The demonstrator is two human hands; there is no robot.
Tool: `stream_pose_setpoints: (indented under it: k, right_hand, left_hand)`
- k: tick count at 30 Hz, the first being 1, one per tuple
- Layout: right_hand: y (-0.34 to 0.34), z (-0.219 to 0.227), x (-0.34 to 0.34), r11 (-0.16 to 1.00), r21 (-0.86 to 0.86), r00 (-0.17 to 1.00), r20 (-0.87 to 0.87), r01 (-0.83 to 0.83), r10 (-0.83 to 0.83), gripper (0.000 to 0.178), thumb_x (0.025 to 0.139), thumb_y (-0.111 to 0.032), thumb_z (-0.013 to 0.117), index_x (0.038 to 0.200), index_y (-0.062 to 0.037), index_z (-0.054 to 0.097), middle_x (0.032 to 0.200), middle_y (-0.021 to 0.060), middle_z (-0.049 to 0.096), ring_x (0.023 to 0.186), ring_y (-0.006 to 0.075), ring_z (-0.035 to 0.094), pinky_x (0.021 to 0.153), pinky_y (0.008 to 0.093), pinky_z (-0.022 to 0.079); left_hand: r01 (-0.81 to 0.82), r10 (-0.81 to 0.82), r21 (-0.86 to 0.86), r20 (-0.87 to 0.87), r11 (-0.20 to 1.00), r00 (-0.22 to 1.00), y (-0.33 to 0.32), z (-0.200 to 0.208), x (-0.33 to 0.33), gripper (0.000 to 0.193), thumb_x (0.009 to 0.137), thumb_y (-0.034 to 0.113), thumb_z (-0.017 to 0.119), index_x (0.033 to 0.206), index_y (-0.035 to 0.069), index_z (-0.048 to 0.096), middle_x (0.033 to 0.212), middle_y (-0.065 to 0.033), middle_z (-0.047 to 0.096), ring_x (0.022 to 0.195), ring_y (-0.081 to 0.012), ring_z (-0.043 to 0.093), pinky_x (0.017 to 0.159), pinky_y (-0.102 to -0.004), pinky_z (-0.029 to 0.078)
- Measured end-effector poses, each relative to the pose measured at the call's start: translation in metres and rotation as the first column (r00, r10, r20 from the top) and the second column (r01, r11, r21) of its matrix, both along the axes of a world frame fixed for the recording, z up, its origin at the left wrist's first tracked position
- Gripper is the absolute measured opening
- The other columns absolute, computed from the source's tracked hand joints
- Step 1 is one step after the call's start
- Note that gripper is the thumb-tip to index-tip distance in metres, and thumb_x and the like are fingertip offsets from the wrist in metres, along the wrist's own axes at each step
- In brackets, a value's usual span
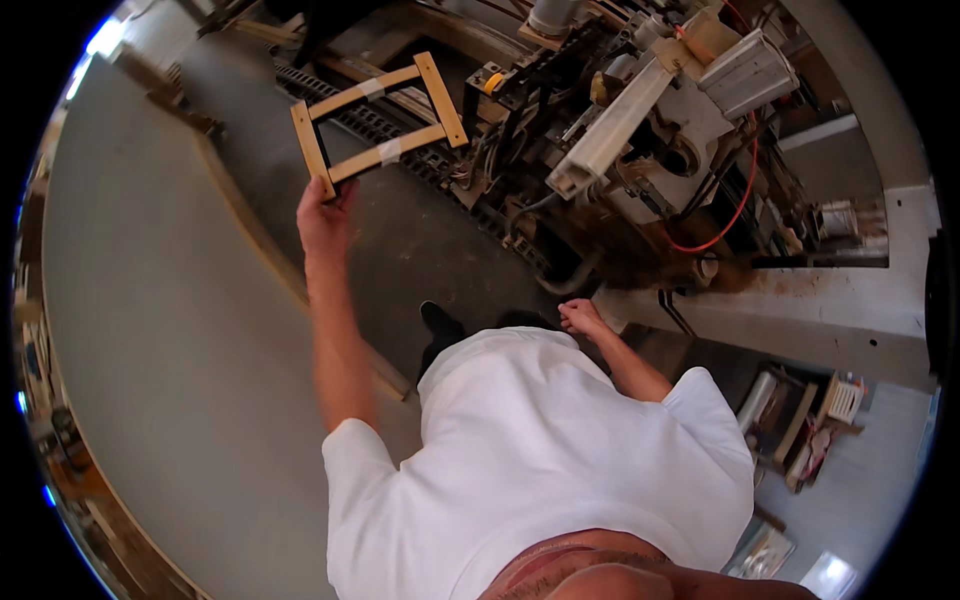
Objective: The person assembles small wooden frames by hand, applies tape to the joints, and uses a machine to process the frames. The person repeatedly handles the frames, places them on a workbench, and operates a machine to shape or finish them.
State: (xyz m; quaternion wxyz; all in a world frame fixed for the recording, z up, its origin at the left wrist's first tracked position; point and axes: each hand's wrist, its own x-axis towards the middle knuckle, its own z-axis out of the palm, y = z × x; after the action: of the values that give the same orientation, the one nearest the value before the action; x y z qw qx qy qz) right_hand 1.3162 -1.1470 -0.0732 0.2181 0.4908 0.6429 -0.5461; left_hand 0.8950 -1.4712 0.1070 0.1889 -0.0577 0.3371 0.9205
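Observation:
A light wooden frame is held up by my left hand, with fingers closed around its near left corner. Two long rails join two shorter end pieces, and a pale strip like tape crosses each rail. Through its middle I see the floor and a slotted black track behind it. My right hand hangs low beside my white shirt, fingers curled in. Whether anything small is in those fingers, I cannot make out. It is near the grey base of the machine.
To the right stands a large machine with a pale metal beam jutting out and a red hose looping down. A broad grey panel with a wooden edge fills the left. A slotted black track runs along the floor side of the machine.

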Motion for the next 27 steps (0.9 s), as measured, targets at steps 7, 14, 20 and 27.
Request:
stream_pose_setpoints:
  k: [7,14,20,27]
  right_hand:
    - [-0.111,-0.013,0.077,0.985,0.13,0.99,-0.062,-0.116,0.125,0.034,0.088,-0.033,0.067,0.094,-0.0001,0.072,0.08,0.0089,0.07,0.069,0.0175,0.065,0.065,0.0328,0.053]
    - [-0.184,-0.076,0.1,0.989,0.006,0.97,-0.194,0.148,-0.144,0.027,0.086,-0.031,0.066,0.081,-0.0046,0.071,0.067,0.0045,0.061,0.058,0.0133,0.055,0.054,0.0328,0.045]
    - [-0.229,-0.105,0.135,0.886,-0.254,0.882,-0.176,0.388,-0.437,0.027,0.096,-0.027,0.062,0.102,-0.0013,0.064,0.082,0.0048,0.064,0.064,0.0125,0.059,0.054,0.0295,0.049]
    - [-0.316,-0.005,0.091,0.823,0.101,0.825,-0.171,0.559,-0.539,0.028,0.092,-0.028,0.066,0.088,-0.0003,0.067,0.076,0.0087,0.066,0.061,0.0167,0.064,0.049,0.0335,0.052]
  left_hand:
    - [0.089,-0.093,-0.139,-0.027,0.986,0.995,-0.019,0.027,0.0,0.03,0.1,0.017,0.054,0.121,-0.004,0.052,0.117,-0.0151,0.055,0.112,-0.0327,0.058,0.105,-0.0516,0.047]
    - [0.126,-0.127,-0.011,-0.049,0.992,0.991,-0.032,0.029,-0.031,0.033,0.1,0.013,0.053,0.127,-0.006,0.048,0.123,-0.0163,0.052,0.116,-0.0345,0.054,0.107,-0.052,0.046]
    - [0.251,-0.25,0.018,-0.051,0.968,0.967,-0.051,0.007,-0.015,0.045,0.102,0.016,0.052,0.139,-0.005,0.038,0.138,-0.0191,0.037,0.118,-0.0381,0.051,0.11,-0.0561,0.044]
    - [0.427,-0.429,0.08,0.002,0.901,0.903,-0.016,0.075,-0.054,0.034,0.099,0.015,0.056,0.124,-0.006,0.05,0.121,-0.018,0.052,0.114,-0.0365,0.054,0.104,-0.0528,0.05]
